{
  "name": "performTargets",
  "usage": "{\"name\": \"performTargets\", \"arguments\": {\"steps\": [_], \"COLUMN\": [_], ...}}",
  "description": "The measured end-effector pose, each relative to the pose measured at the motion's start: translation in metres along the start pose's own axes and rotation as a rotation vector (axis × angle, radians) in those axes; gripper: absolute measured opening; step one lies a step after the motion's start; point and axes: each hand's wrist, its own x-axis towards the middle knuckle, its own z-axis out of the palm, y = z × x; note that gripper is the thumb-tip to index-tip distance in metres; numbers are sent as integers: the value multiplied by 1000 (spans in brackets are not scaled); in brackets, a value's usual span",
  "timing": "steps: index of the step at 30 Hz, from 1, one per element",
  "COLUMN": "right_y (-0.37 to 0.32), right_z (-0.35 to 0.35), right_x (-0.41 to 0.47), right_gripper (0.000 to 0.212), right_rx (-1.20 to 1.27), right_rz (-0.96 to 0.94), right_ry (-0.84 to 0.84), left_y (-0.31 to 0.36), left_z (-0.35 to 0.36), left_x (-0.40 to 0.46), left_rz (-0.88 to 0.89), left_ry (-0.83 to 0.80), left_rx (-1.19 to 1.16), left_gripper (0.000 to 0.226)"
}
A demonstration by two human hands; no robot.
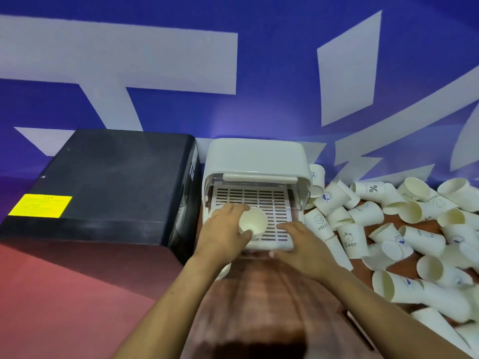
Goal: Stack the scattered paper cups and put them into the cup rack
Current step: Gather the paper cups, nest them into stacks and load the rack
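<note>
Cup rack [255, 161]: one, white, slatted tray [261, 203] pulled out, likely for loading. Left hand [223, 234] grasps one upright paper cup [252, 222], or a stack, over the tray. Right hand [302, 244], fingers released, rests on the tray's front, seemingly steadying it. Loose cups [404, 229]: dozens heaped on the right, too many to count.

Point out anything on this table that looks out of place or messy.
The paper cups lie scattered on their sides in a loose heap to the right of the cup rack, a few nested. Only the cup held by the left hand is at the rack's slatted tray. No damage is visible.
</note>
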Motion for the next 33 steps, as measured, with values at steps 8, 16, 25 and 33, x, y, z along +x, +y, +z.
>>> {"name": "performTargets", "arguments": {"steps": [8, 16, 25, 33], "right_y": [40, 94, 193, 249], "right_z": [-3, -25, -75, -77], "right_x": [-66, -94, -116, -109], "right_gripper": [43, 34, 39, 53], "right_rx": [18, -10, -182, -307], "right_rz": [177, 251, 132, -99], "right_ry": [-48, -59, -136, -256], "left_y": [46, 78, 137, 160], "left_z": [54, 86, 152, 187], "left_x": [-33, -32, -8, 16], "left_rz": [100, 80, -53, -181], "left_ry": [-105, -192, -245, -251], "left_rx": [-115, -32, -53, -5], "left_gripper": [50, 46, 48, 59]}}
